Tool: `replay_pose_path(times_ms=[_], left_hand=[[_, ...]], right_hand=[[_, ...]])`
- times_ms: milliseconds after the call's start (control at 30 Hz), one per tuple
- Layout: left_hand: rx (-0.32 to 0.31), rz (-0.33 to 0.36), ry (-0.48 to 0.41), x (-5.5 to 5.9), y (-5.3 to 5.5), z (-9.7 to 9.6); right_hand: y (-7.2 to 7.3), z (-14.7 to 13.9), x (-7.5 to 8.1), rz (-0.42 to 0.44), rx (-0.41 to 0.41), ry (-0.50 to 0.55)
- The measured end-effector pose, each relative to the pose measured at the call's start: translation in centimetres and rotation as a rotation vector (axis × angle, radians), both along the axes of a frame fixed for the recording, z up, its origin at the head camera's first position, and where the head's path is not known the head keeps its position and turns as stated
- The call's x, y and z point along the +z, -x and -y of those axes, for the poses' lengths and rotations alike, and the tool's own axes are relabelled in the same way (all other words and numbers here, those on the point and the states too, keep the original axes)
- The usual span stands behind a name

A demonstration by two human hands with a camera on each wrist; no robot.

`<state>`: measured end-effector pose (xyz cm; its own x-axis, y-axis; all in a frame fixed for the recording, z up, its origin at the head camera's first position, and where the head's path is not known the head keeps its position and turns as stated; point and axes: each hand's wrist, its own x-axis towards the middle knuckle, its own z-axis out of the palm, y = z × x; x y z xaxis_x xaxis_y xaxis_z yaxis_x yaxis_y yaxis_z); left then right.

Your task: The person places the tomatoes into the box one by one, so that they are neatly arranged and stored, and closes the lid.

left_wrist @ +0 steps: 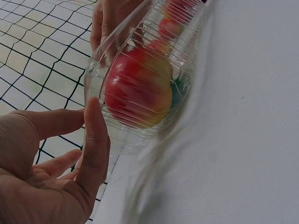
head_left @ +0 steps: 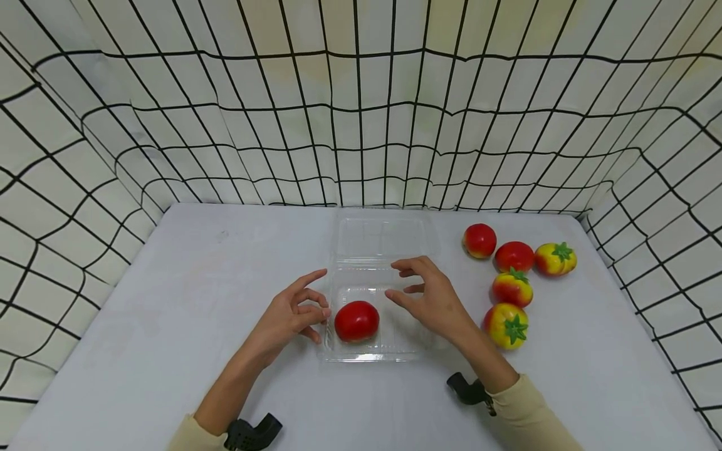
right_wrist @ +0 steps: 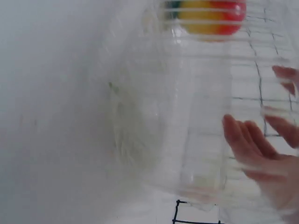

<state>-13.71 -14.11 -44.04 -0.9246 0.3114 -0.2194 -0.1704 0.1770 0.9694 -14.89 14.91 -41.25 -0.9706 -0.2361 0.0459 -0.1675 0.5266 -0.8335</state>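
Note:
In the head view, a clear plastic clamshell container [head_left: 403, 341] lies on the white table with its lid [head_left: 383, 238] folded back flat. One red toy tomato [head_left: 356, 321] rests in the left part of the base; the left wrist view shows the yellow side of this tomato [left_wrist: 140, 88] through the ribbed wall. My left hand [head_left: 296, 316] is at the left edge, thumb and a fingertip pinching the rim. Over the right part of the base, my right hand [head_left: 431, 297] holds nothing, its fingers bent loosely with a gap before the thumb.
Several red and yellow toy tomatoes, among them one with a green calyx [head_left: 507, 326] and a red one [head_left: 479, 241], lie right of the container. Black netting [head_left: 361, 113] rises around the back and sides of the white table [head_left: 225, 269].

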Motion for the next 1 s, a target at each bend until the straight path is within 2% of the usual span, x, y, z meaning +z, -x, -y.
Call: replay_pose_path(times_ms=[433,700,1000], left_hand=[[-0.001,-0.003,0.001,0.0,0.0,0.0],[-0.001,-0.008,0.010,0.0,0.0,0.0],[0.001,-0.012,0.011,0.2,-0.1,-0.1]], right_hand=[[0.4,-2.8,1.0,-0.031,-0.068,-0.036],[0.5,-4.9,1.8,-0.005,-0.107,-0.060],[0.6,-6.9,2.1,-0.019,-0.138,-0.070]])
